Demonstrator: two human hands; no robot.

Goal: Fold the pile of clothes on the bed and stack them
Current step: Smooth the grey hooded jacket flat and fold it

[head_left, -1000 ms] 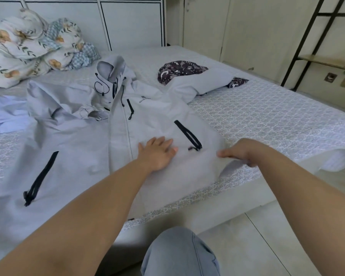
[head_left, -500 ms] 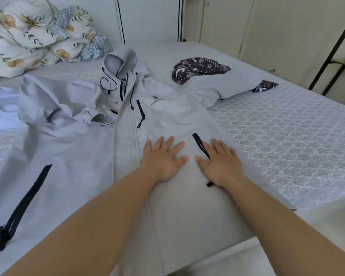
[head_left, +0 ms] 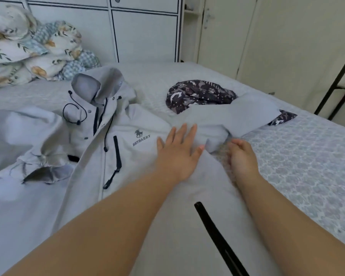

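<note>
Patterned bed (head_left: 307,166), grey jacket (head_left: 127,176) spread flat, left hand (head_left: 179,154) pressing open-palmed, right hand (head_left: 242,156) gripping its sleeve

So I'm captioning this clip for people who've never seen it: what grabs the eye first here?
The pale grey hooded jacket spread across the bed, black zips and a horse logo on its chest. The left hand lies flat on it while the right hand curls at the sleeve's base. Behind, a dark patterned garment peeks from under that sleeve.

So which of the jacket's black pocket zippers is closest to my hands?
The short black chest zipper beside the horse logo; the other runs lower, near my forearms.
</note>
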